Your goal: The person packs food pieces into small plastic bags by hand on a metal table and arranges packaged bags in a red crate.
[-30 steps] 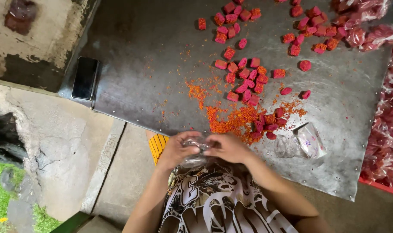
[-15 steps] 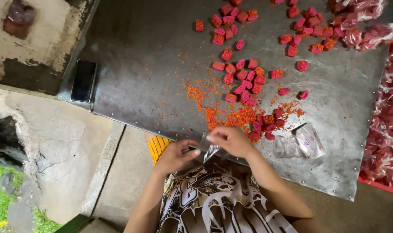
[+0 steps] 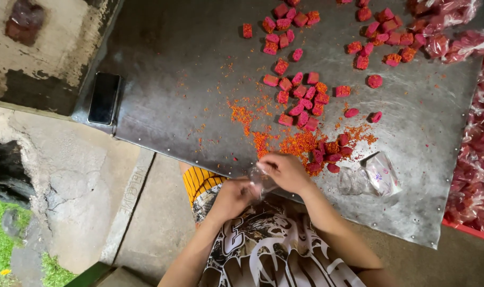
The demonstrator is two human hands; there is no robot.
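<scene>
Two hands, the left hand (image 3: 232, 197) and right hand (image 3: 284, 171), are clenched on a small clear bag (image 3: 261, 182) at the metal table's (image 3: 173, 64) near edge, beside pink cubes (image 3: 300, 101).

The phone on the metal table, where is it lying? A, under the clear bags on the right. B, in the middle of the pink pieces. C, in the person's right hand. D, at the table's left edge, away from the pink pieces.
D: the dark phone lies flat at the left edge of the table, well apart from the pink pieces, and neither hand touches it.
</scene>
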